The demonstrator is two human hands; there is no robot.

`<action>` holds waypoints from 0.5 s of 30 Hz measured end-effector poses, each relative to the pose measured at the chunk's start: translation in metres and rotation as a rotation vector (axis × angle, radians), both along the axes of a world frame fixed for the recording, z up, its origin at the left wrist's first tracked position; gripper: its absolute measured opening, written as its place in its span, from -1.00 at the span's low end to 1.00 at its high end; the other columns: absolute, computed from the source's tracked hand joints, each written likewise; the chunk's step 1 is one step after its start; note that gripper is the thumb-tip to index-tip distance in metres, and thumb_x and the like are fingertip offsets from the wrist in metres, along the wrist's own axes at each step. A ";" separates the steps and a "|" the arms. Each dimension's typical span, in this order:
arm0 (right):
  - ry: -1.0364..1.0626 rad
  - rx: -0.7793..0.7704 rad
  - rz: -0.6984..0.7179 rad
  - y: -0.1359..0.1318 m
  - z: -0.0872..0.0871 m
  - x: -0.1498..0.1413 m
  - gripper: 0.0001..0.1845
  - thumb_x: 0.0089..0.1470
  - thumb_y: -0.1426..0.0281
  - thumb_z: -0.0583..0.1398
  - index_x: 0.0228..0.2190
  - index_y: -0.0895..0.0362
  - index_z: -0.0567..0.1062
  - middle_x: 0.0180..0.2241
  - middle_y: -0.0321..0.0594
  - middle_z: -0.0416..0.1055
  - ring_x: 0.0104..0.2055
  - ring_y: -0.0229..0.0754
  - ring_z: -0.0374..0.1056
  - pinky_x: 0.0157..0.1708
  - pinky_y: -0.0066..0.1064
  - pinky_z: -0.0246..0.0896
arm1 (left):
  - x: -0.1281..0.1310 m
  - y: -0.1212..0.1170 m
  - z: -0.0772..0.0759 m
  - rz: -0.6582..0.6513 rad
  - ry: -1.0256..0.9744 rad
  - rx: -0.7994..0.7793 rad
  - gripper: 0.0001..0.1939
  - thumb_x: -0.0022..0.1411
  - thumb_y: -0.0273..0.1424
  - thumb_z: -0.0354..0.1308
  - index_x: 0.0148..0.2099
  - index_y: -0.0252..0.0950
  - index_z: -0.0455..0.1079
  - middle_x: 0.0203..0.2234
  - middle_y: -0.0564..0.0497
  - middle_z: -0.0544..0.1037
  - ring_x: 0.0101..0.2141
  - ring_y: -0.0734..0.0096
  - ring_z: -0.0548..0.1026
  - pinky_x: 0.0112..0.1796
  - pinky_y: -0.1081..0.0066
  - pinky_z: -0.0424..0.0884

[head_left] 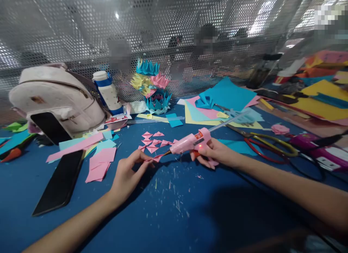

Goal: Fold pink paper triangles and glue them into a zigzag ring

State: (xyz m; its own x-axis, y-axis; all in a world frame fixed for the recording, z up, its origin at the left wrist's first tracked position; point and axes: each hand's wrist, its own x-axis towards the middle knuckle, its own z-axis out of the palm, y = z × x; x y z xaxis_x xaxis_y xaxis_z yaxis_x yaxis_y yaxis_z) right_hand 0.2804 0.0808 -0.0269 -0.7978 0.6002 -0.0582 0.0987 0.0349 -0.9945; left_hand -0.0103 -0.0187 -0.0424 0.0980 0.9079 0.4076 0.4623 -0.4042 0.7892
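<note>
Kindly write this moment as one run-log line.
left hand: pinches pink folded paper | right hand: grips pink glue gun | nozzle: beside paper

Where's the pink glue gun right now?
In the head view, the pink glue gun is just right of center, held in the right hand, its nozzle close to the folded pink paper pinched in the left hand.

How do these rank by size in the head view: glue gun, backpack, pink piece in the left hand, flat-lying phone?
Backpack
Flat-lying phone, perhaps enlarged by nearness
Glue gun, partly hidden by the right hand
Pink piece in the left hand
</note>
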 end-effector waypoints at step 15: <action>-0.084 -0.021 -0.030 -0.002 -0.003 -0.001 -0.33 0.07 -0.20 0.16 -0.50 0.21 0.39 -0.68 -0.33 0.34 -0.76 -0.43 0.19 -0.77 -0.62 -0.03 | -0.002 -0.001 -0.003 -0.022 0.129 0.218 -0.89 0.35 -0.52 0.12 -0.24 -0.26 0.43 -0.41 0.08 0.62 -0.40 0.51 0.61 -0.34 0.58 0.48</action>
State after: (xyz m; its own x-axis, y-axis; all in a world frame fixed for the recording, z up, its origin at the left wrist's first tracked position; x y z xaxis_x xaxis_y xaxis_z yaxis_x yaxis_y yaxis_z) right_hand 0.2791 0.0787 -0.0303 -0.7710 0.6219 -0.1371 0.1828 0.0099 -0.9831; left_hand -0.0121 -0.0199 -0.0458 0.1805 0.7971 0.5763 0.5430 -0.5693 0.6173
